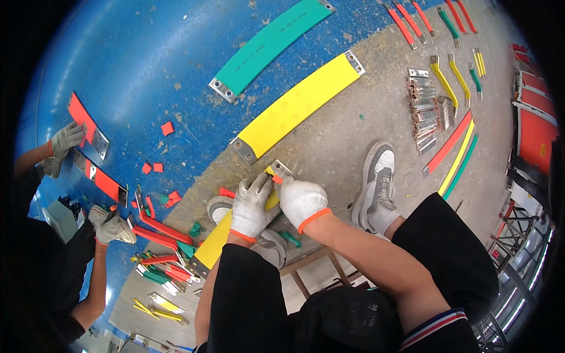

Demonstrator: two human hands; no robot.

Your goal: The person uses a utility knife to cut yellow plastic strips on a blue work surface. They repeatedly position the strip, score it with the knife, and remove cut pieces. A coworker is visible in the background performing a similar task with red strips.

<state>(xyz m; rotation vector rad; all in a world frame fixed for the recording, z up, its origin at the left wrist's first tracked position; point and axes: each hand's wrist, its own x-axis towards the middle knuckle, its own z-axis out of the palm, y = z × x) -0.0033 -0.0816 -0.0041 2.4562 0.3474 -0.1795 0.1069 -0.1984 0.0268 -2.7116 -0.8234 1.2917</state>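
A long yellow-sleeved flat metal bar (pixel 215 242) slants across my lap, its bare, drilled end plate (pixel 280 169) pointing away from me. My left hand (pixel 252 203), in a white knit glove with an orange cuff, is closed over the bar near that end. My right hand (pixel 303 200), gloved alike, is closed against the bar's right side by the plate. A small orange-red piece (pixel 276 179) shows between the two hands; whether it is a tool or a scrap I cannot make out. The right fingers are mostly hidden by the back of the glove.
Ahead lie another yellow bar (pixel 300 103) and a green bar (pixel 271 50). At left a co-worker's gloved hand (pixel 67 138) touches a red bar (pixel 82 117); the other (pixel 109 226) holds a small tool. Bent bars (pixel 159 235) lie near. Stacked metal pieces (pixel 424 112) stand right.
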